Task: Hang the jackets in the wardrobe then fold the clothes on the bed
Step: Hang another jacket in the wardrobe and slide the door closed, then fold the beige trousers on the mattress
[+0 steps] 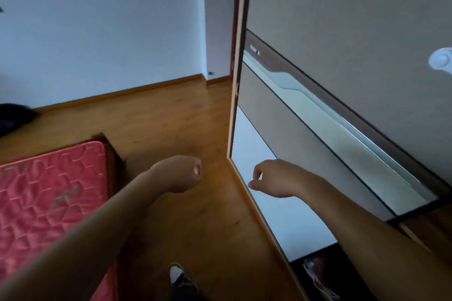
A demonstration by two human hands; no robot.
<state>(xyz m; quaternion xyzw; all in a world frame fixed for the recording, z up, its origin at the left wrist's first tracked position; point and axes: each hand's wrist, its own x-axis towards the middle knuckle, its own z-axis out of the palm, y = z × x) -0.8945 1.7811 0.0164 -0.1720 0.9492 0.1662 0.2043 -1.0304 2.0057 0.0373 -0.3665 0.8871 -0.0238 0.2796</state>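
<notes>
**Wardrobe right, bed lower left**

- wardrobe (pixel 342 19): fills the right side of the frame, top to bottom. Front is grey-beige panels with a light wood edge on its left side. A dark brown band (pixel 293 66) runs diagonally across it, with a pale wavy-edged strip (pixel 318 110) just below. The lowest panel (pixel 269 203) is glossy white and reaches the floor. Inside not visible.
- bed (pixel 111 151): lower left, only one corner in view. Red-pink quilted mattress (pixel 49 190), lying flat on a dark wood frame, well apart from the wardrobe.
</notes>
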